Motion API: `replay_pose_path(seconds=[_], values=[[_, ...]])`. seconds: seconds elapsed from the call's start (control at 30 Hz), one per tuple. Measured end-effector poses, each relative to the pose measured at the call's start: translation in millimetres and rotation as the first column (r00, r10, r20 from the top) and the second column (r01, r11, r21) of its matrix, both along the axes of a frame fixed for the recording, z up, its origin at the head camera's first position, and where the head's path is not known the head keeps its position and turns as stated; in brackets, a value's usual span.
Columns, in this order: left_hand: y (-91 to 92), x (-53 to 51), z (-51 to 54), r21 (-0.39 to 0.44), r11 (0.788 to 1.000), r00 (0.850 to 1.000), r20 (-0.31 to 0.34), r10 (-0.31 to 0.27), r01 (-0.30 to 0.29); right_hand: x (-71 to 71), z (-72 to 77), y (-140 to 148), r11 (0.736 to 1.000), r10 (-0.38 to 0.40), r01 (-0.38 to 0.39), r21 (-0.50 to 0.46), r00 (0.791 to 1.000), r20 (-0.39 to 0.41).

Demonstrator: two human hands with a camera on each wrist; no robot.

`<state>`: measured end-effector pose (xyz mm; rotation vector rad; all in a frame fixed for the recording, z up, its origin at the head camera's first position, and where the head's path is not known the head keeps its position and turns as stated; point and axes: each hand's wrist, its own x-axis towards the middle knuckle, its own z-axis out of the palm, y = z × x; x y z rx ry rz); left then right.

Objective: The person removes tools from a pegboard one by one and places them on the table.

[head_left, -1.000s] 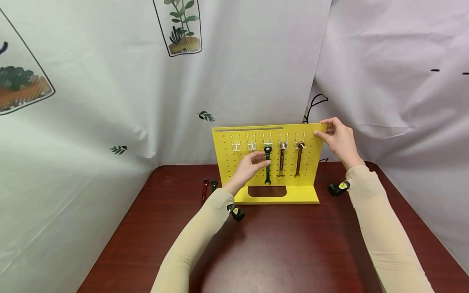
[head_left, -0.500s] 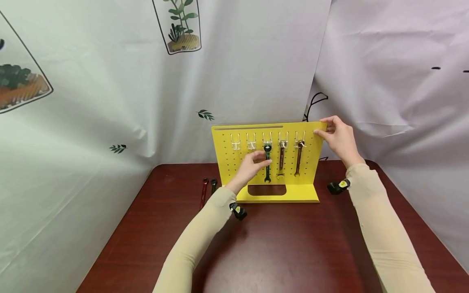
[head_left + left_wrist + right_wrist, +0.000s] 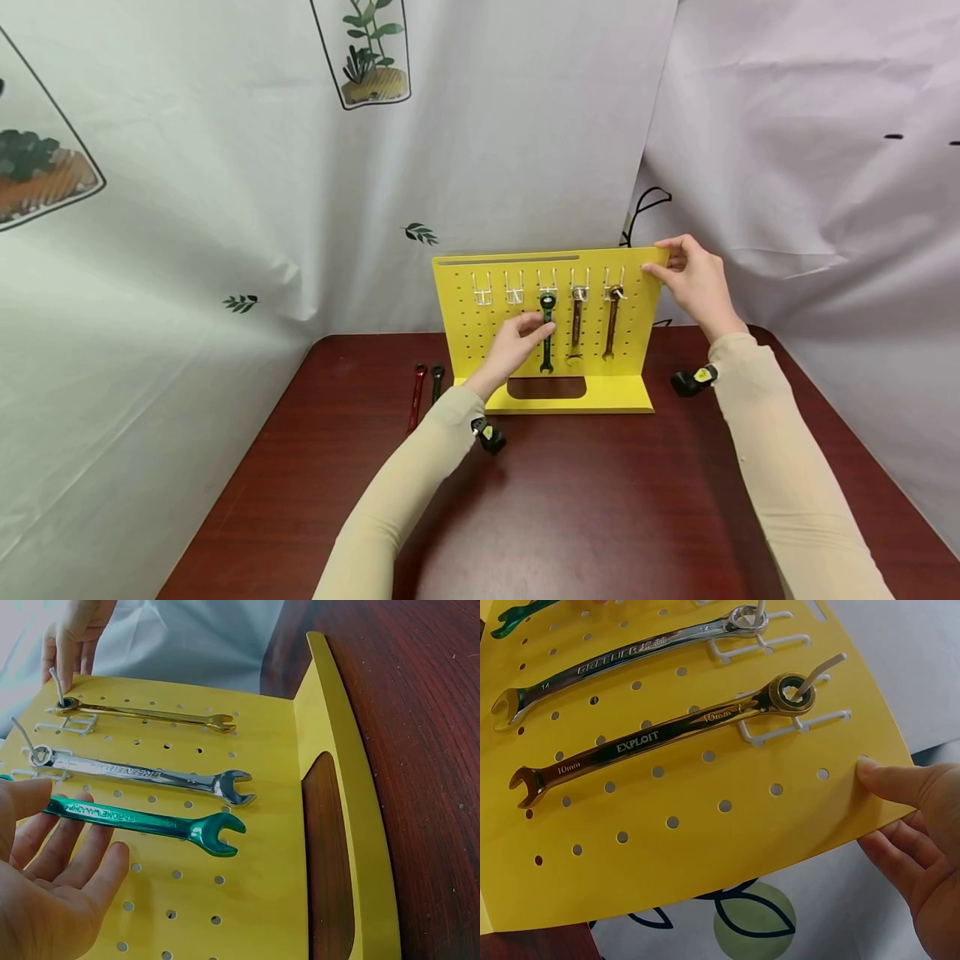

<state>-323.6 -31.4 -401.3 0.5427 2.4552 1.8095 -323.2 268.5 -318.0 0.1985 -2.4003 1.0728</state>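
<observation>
My left hand pinches a green combination wrench by its shank, thumb on one side and fingers behind. The wrench stands upright before the middle hook of a yellow pegboard, its ring end at hook height; whether the ring is on the hook I cannot tell. To its right hang a silver wrench and a gold wrench, ring ends on white hooks. My right hand grips the board's upper right corner, thumb in front and fingers behind, as the right wrist view shows.
Left of the green wrench, two white hooks carry nothing. A red wrench and a dark wrench lie on the reddish-brown table left of the board. A pale printed curtain stands behind the table.
The left hand and the green wrench have barely shifted against the board. The right hand keeps its hold on the corner. The whole head view has drifted slightly upward.
</observation>
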Motion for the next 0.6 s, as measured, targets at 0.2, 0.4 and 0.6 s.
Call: replay_pose_path(seconds=[0.2,0.4,0.6], values=[[0.4,-1.7,-4.2,0.056,0.998,0.998,-0.047,-0.032,0.034,0.0,0.9,-0.4,1.000,-0.004,0.004,0.001,1.000,0.003],[1.7,-0.8,-4.4,0.083,0.995,0.995,-0.089,-0.051,0.058,0.0,1.4,-0.2,1.000,-0.001,0.001,-0.002,1.000,0.000],[1.2,-0.3,-5.6,0.055,0.997,0.990,-0.127,-0.056,0.063,0.9,0.9,0.0,1.000,-0.003,0.003,0.000,1.000,0.011]])
